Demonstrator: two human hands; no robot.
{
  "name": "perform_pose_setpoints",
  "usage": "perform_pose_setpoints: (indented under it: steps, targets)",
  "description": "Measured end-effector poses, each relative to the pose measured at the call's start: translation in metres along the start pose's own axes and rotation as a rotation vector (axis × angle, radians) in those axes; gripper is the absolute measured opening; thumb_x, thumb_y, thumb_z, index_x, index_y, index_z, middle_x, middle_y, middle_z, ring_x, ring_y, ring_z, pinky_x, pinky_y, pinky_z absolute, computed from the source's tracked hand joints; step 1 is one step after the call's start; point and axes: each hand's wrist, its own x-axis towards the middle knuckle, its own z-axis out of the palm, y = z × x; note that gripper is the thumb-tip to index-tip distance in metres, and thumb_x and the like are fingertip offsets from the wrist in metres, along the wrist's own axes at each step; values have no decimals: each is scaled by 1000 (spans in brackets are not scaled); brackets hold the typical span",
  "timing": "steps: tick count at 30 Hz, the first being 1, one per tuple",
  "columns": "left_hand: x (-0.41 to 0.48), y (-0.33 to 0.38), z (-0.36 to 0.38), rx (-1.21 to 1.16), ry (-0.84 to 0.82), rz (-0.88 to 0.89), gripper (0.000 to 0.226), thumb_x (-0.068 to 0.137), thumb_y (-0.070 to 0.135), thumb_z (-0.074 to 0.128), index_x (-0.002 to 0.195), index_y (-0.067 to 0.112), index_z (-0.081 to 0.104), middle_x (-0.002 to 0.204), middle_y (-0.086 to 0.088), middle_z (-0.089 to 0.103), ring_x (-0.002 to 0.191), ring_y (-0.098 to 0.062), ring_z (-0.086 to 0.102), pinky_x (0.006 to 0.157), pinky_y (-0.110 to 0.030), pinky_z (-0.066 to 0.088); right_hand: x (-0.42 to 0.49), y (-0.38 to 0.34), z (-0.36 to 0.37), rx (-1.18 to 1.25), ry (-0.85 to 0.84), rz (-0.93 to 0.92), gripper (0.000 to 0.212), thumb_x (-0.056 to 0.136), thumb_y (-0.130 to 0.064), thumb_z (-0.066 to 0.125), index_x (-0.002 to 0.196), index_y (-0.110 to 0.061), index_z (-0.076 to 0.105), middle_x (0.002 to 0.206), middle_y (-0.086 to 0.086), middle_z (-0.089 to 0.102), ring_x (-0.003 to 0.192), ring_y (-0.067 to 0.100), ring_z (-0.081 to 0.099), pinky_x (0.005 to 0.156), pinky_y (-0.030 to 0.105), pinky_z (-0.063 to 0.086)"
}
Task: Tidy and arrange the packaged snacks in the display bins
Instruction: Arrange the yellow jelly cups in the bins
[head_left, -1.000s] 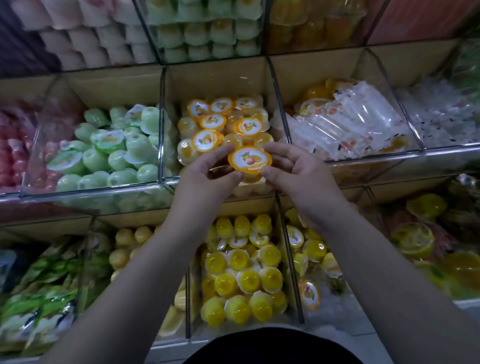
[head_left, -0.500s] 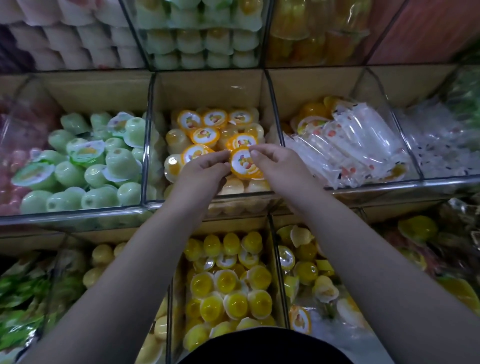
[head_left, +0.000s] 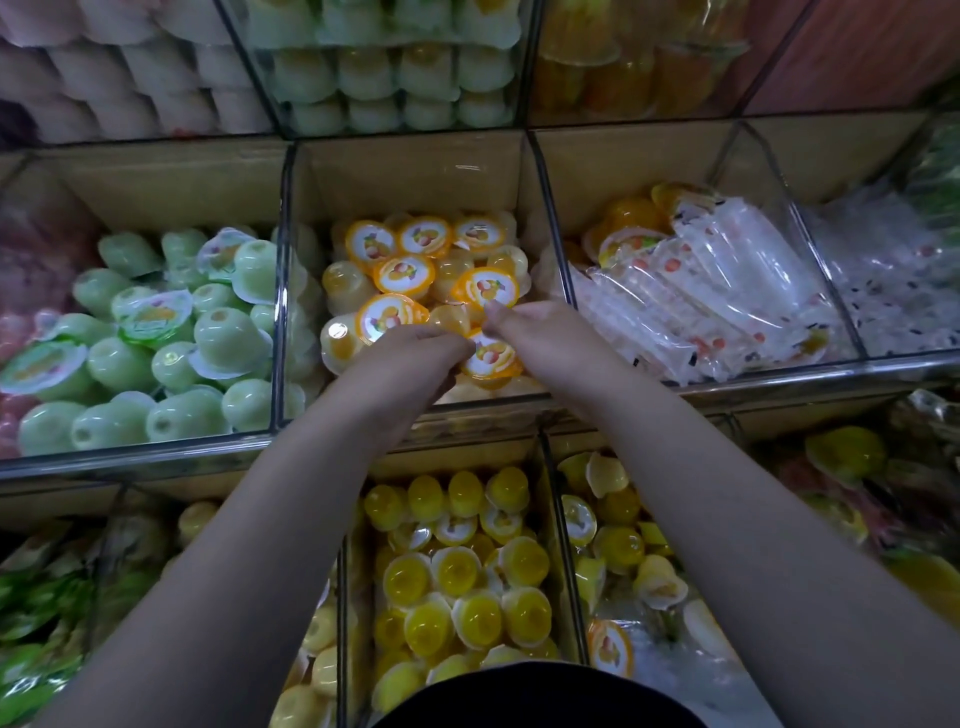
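An orange-lidded jelly cup (head_left: 488, 357) sits low at the front of the middle clear bin (head_left: 415, 171), among several like cups (head_left: 405, 275) with fruit-print lids. My left hand (head_left: 410, 358) and my right hand (head_left: 540, 338) are both inside this bin. Each hand pinches one side of the cup with curled fingers, the left hand from the left and the right hand from the right. My fingertips are partly hidden behind the cup and the backs of my hands.
Green jelly cups (head_left: 171, 332) fill the bin to the left. Clear wrapped stick packs (head_left: 717, 291) fill the bin to the right. Yellow jelly cups (head_left: 457, 571) lie in the lower bin under my arms. More stacked cups (head_left: 389, 67) sit on the shelf above.
Both hands have carried the orange-lidded cup forward and down from above the bin edge into the front of the middle bin. The view has shifted closer.
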Motion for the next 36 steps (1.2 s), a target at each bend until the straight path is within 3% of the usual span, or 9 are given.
perform_pose_setpoints:
  steps: [5, 11, 14, 17, 19, 22, 26, 30, 36]
  targets:
    - [3, 4, 2, 74, 16, -40, 11, 90, 22, 63, 88, 13, 70, 84, -5, 60, 86, -20, 55, 95, -38, 50, 3, -1, 3, 8, 47, 22, 28, 97, -33, 54, 105, -11, 70, 96, -4, 65, 88, 8, 58, 69, 21, 44]
    - [4, 5, 0, 176, -41, -44, 23, 86, 32, 66, 94, 12, 72, 86, -5, 61, 87, -21, 55, 90, -40, 50, 4, -4, 7, -155, 67, 6, 24, 95, -24, 55, 102, -7, 70, 76, -4, 54, 70, 6, 51, 53, 17, 33]
    - [5, 5, 0, 133, -46, -49, 20, 88, 29, 66, 91, 11, 72, 91, -7, 62, 88, -20, 54, 90, -39, 50, 2, -4, 7, -145, 81, 12, 29, 95, -28, 53, 101, -5, 71, 85, 4, 65, 67, 3, 53, 53, 19, 35]
    - [5, 3, 1, -1, -20, -47, 15, 91, 22, 64, 85, 11, 71, 99, -9, 66, 94, -18, 59, 94, -34, 51, 0, -1, 7, -35, 148, -15, 38, 98, -32, 50, 103, 0, 70, 104, 17, 68, 76, 14, 63, 67, 26, 48]
    - [2, 1, 2, -118, -19, -34, 15, 95, 20, 59, 90, 10, 70, 103, -6, 68, 99, -14, 63, 86, -27, 52, -1, 2, 6, 64, 184, -12, 36, 99, -37, 47, 94, -13, 73, 104, 9, 71, 94, 20, 66, 86, 36, 54]
    - [-2, -2, 3, -258, -31, 42, 20, 99, 21, 51, 107, 14, 68, 111, -1, 68, 108, -11, 62, 82, -18, 50, -5, 7, 4, 249, 157, -50, 38, 102, -41, 40, 95, -24, 72, 103, -6, 72, 102, 10, 65, 99, 38, 49]
    - [-12, -14, 3, -361, -12, 181, 28, 100, 27, 46, 121, 25, 63, 118, 16, 66, 114, 3, 56, 85, -14, 45, -20, 9, 1, 475, 146, -154, 46, 104, -41, 30, 107, -15, 69, 111, 0, 72, 107, 9, 66, 103, 32, 47]
    - [-31, -18, 13, -519, -87, 272, 46, 105, 36, 27, 145, 19, 41, 144, 9, 49, 125, -1, 47, 97, -18, 39, -36, 17, 3, 641, 75, -189, 56, 102, -50, 20, 110, -17, 65, 121, 2, 68, 114, 9, 63, 107, 32, 43]
    - [-56, -16, 36, -627, -175, 305, 56, 105, 44, 12, 150, 17, 31, 153, 5, 39, 141, -9, 34, 105, -23, 34, -61, 32, -1, 749, 38, -193, 73, 98, -57, 11, 128, -8, 56, 132, 6, 61, 125, 13, 55, 114, 37, 35]
